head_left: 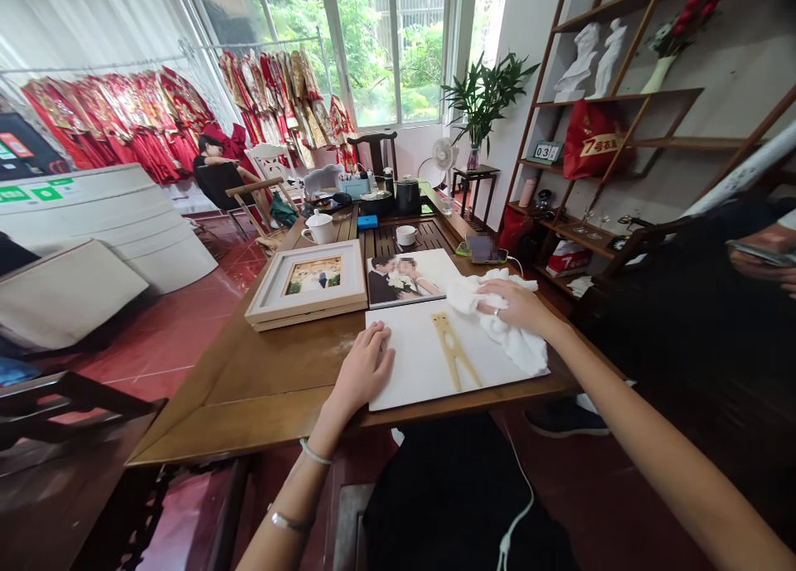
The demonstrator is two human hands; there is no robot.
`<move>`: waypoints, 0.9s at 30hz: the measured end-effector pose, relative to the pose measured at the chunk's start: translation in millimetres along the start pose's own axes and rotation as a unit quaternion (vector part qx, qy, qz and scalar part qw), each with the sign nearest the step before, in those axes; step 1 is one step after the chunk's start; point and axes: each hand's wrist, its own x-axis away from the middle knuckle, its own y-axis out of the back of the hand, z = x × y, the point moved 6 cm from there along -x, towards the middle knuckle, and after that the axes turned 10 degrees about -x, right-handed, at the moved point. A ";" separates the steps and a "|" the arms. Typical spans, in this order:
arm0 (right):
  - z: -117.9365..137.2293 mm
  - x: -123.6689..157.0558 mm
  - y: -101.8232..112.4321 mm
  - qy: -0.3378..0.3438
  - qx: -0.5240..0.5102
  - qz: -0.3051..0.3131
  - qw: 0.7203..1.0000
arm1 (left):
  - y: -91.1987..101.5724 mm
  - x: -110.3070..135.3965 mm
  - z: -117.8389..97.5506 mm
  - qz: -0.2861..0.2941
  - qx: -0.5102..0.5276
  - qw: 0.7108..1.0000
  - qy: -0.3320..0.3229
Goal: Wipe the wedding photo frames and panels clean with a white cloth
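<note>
A white board, the back of a picture frame with a wooden stand on it, lies flat on the wooden table. My left hand rests on the board's left edge, fingers loosely curled and flat. My right hand presses a white cloth onto the board's upper right part, fingers closed over it. A printed photo of a couple lies just beyond the board. A stack of white picture frames sits to its left.
Farther along the table stand a white teapot, a cup, a black kettle and a phone. A person sits by racks of red garments. Wooden shelves line the right wall. Another person's dark hair is close on my right.
</note>
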 end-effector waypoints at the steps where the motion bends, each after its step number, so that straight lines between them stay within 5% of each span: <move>1: -2.8 -4.3 -1.1 -0.002 0.000 -0.004 1.000 | 0.4 -0.1 -0.5 0.003 -0.003 1.000 0.003; 6: 4.5 5.5 -3.4 0.026 0.010 0.011 1.000 | 2.9 0.3 -4.2 0.003 -0.023 1.000 0.017; 18: 55.6 114.7 18.7 0.095 0.032 0.110 0.989 | 2.3 -0.2 -2.8 -0.008 -0.020 1.000 0.019; 22: 48.8 99.7 17.9 0.068 0.024 0.097 0.993 | 2.8 -0.5 -3.3 0.009 -0.013 1.000 0.013; 27: 34.8 48.9 5.0 0.018 0.061 0.108 0.992 | 2.5 -0.6 -3.3 0.010 -0.017 1.000 0.010</move>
